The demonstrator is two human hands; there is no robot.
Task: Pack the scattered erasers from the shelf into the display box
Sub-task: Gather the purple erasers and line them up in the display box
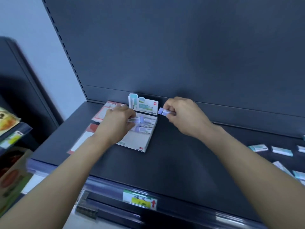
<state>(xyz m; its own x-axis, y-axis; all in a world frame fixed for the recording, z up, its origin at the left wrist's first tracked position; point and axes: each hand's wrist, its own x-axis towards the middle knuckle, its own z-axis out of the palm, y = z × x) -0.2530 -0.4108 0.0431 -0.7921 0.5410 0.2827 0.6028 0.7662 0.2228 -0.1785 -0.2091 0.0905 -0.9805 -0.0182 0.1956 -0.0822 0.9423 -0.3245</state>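
Observation:
A white display box (137, 142) with an upright printed back card stands on the dark shelf (181, 154) near the back panel. Several wrapped erasers (146, 125) lie in its rear part. My left hand (118, 120) reaches into the box from the left, fingers closed on a lilac-and-white eraser (134, 120). My right hand (183, 115) hovers just right of the box's back corner, pinching another lilac eraser (162, 111). More erasers (281, 151) in white and teal wrappers lie scattered at the shelf's right end.
Flat pink-and-white card packs (102, 115) lie left of the box, partly under my left arm. A price label (139, 199) sits on the shelf's front rail. Another shelving unit with colourful packets (8, 123) stands at the far left.

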